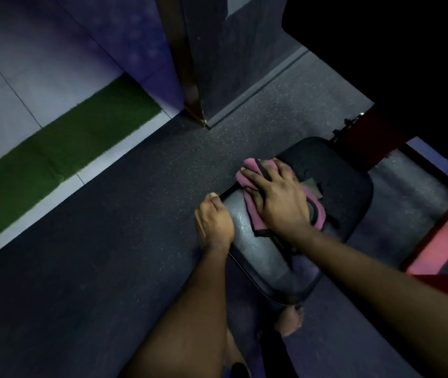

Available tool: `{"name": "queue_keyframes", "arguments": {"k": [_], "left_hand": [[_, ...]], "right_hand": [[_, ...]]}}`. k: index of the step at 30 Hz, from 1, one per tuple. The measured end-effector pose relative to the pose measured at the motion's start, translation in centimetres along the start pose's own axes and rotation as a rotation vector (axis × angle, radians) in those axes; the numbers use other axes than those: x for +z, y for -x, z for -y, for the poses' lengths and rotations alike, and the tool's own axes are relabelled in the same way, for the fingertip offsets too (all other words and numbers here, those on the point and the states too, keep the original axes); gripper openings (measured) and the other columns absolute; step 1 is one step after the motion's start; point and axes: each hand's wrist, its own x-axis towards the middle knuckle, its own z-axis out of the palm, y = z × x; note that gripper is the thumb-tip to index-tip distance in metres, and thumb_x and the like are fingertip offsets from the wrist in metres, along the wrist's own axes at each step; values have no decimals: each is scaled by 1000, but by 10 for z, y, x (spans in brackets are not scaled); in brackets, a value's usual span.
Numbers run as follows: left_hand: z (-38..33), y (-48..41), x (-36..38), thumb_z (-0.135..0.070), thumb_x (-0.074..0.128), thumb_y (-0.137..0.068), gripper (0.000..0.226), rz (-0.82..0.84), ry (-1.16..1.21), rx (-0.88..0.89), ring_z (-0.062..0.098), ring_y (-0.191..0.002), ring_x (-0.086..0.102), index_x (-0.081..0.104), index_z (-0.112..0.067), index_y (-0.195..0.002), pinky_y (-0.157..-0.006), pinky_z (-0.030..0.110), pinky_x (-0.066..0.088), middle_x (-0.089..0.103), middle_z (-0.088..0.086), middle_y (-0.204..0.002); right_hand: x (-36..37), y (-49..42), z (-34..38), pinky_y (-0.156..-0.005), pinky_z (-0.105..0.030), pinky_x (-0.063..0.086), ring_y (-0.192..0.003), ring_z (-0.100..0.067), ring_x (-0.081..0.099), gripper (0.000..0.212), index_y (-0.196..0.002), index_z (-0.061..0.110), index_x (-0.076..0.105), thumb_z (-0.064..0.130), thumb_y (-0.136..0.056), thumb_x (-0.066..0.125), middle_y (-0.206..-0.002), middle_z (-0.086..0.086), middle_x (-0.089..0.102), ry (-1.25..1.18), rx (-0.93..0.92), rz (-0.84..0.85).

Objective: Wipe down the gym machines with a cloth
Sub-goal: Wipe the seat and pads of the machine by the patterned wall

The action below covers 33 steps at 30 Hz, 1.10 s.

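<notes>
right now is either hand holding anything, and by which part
The left hand grips the black seat pad by its left edge. The right hand grips nothing: it presses flat on the pink cloth lying on the pad.

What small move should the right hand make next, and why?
Probably slide the cloth toward the near end of the pad. The right hand presses it flat mid-pad, the near part lies uncovered, and the left hand grips the edge.
</notes>
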Motion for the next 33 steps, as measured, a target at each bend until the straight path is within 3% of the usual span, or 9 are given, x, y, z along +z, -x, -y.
{"name": "queue_keyframes", "arguments": {"k": [3,6,9,13,19,24,28,30,33], "left_hand": [[2,-1,0,-25,33,-108,41,-16,16,39,18,-89,54,66,-2,-118,-79,29,35,67,18,-108],[2,0,1,-25,33,-109,42,-20,5,37,21,-94,54,65,-3,-124,-82,28,35,66,19,-116],[0,1,1,-27,32,-109,43,-19,4,26,31,-106,59,65,-4,-125,-83,29,36,66,20,-118],[-6,5,-1,-26,32,-109,43,-19,0,26,31,-106,59,65,-2,-124,-80,30,34,66,21,-117],[-3,4,-1,-25,33,-108,43,-36,12,60,33,-89,61,66,3,-107,-79,40,45,67,25,-102],[-8,10,-4,-22,34,-108,43,-39,14,72,33,-85,61,66,6,-106,-74,37,42,68,26,-99],[-6,12,-3,-23,34,-109,42,-27,18,81,33,-86,62,66,5,-106,-74,34,39,68,25,-98],[-6,11,-4,-22,34,-109,43,-41,20,82,29,-83,58,66,5,-104,-73,33,37,68,24,-97],[-6,12,-4,-22,34,-108,43,-45,16,85,30,-77,58,65,4,-94,-70,32,35,66,23,-88]], "right_hand": [[-4,-17,-17,-97,-52,50,-135,-39,42,41,-141,32,57,42,-102,49,-142,-7,55,22,142,6],[-1,-7,13,-105,-54,45,-135,-40,43,43,-143,30,56,44,-104,43,-143,-11,55,56,350,-52],[-2,47,32,-109,-54,41,-140,-39,38,43,-148,30,51,39,-107,44,-152,-8,48,15,287,-65],[-5,90,18,-111,-51,39,-143,-38,35,46,-149,34,50,34,-104,51,-156,-4,43,-3,189,-7],[-2,59,30,-113,-56,38,-143,-40,35,47,-151,31,47,38,-105,45,-155,-7,45,-9,466,-55],[-8,123,25,-113,-52,38,-141,-39,36,47,-149,32,50,36,-103,44,-157,-4,44,-30,293,-68],[-11,99,4,-105,-54,43,-139,-37,40,45,-149,33,50,36,-105,49,-154,-5,46,-18,525,-97],[-5,98,22,-109,-56,42,-141,-39,39,46,-149,32,50,33,-104,53,-154,-6,47,-26,642,-154],[1,129,32,-114,-54,37,-143,-41,36,46,-150,31,50,35,-104,51,-156,-6,45,-51,549,-177]]}}
